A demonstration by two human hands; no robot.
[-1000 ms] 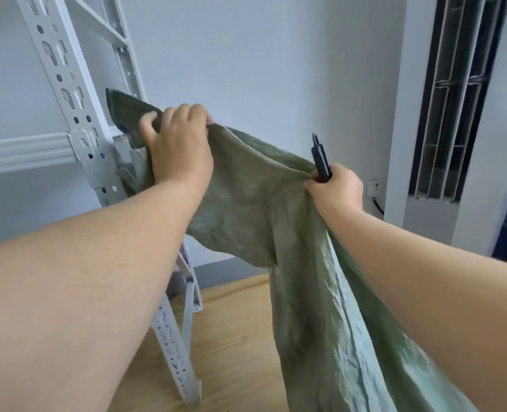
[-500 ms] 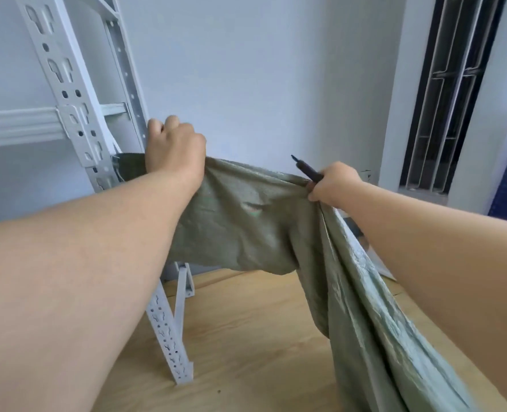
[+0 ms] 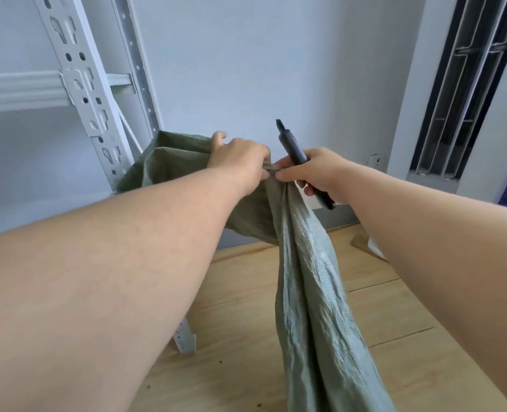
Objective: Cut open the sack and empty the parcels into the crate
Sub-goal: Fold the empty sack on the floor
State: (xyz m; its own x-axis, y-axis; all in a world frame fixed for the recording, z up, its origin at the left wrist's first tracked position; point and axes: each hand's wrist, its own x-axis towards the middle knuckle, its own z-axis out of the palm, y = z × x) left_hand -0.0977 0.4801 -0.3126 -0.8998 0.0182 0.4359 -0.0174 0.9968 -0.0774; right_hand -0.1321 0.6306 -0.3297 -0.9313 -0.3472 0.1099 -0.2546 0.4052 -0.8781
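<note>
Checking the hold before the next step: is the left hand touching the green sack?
Touching. The head view shows the left hand gripping the green sack, bunched at its top edge.

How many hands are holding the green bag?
2. The left hand grips the bag at its top edge, and the right hand pinches it right beside, while also holding a dark cutter.

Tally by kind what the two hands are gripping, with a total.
Sack: 1, gripped by both the left hand and the right hand
Cutter: 1, in the right hand
Total: 2
</note>
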